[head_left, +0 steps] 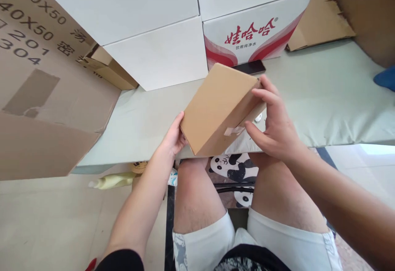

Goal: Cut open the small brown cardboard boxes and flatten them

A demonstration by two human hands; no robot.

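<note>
A small brown cardboard box (219,102) is held tilted above the front of the green-covered table. My left hand (176,137) grips its left lower corner, with the fingers partly hidden behind it. At the box's right end, my right hand (274,121) has its upper fingers against the far corner and its thumb by a strip of clear tape (233,131) on the near side. Behind the box lies a dark phone (251,67), partly covered by it. A small white item (258,118) shows between the box and my right hand; its kind is unclear.
Stacked white cartons (157,55) and a red-and-white printed carton (247,36) stand at the back. A large printed cardboard box (46,86) is on the left, a torn-edged one (321,22) on the right. A blue object (385,78) sits at the right edge. A pale yellow bottle (114,180) lies below the table.
</note>
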